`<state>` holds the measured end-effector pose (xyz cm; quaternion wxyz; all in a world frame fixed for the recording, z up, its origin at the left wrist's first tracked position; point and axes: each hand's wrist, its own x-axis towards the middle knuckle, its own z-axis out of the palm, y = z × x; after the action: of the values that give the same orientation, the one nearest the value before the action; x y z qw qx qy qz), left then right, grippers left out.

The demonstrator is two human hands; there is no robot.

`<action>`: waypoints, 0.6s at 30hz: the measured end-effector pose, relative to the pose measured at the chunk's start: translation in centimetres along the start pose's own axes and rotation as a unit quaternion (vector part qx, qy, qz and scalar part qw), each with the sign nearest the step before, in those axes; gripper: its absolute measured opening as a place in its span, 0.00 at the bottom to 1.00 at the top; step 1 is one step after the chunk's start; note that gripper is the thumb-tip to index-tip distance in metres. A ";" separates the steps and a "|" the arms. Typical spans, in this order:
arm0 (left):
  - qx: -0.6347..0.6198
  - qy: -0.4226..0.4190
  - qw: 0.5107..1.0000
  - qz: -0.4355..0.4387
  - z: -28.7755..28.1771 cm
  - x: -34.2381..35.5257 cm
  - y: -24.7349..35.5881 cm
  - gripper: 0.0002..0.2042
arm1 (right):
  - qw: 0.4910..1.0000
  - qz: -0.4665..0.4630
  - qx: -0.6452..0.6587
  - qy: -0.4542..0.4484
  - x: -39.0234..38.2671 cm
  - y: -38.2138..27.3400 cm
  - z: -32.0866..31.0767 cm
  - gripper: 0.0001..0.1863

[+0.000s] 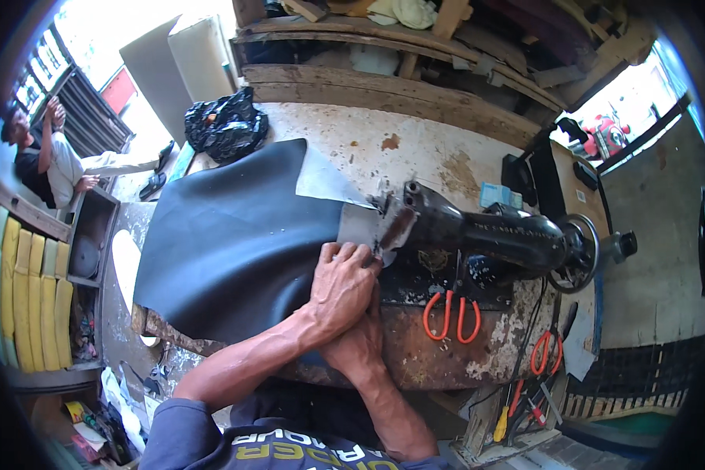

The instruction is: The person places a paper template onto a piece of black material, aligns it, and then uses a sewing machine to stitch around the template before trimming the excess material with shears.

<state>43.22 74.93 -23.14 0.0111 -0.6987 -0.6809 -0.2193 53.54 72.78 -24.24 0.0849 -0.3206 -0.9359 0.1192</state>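
Observation:
A large black sheet (219, 227), smooth like vinyl or leatherette, spreads over the left of the worktable. Pale grey undersides or pieces (325, 178) show along its right edge, reaching the head of a black sewing machine (478, 231). My left hand (345, 278) lies on that right edge, fingers curled and pressed onto the material close to the needle area. Crossed beneath my left wrist is my right hand (355, 345), low against the sheet's edge; most of its fingers are hidden. Orange-handled scissors (451, 317) rest by the machine bed.
A black plastic bag (227, 125) sits behind the sheet. A handwheel (580, 254) juts out on the machine's right. More scissors (546, 352) and a yellow-handled screwdriver (502, 423) hang at the table's right side. Another person (51, 160) sits at far left near stacked yellow foam (35, 290).

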 end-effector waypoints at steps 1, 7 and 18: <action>0.000 0.001 1.000 0.002 0.1 0.1 -0.1 0.16 | 1.000 0.004 0.000 -0.004 0.2 0.0 0.0 0.35; -0.034 -0.025 0.999 0.015 0.0 0.5 -1.2 0.14 | 0.999 0.018 0.022 -0.015 0.7 0.1 -0.3 0.34; -0.098 -0.041 0.994 0.034 -1.2 -0.8 -5.0 0.13 | 0.990 -0.048 0.135 0.012 -2.2 0.4 -1.2 0.22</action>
<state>38.11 74.20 -23.77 -0.0774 -0.7273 -0.6322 -0.2556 55.81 71.92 -23.37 0.1442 -0.2624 -0.9244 0.2363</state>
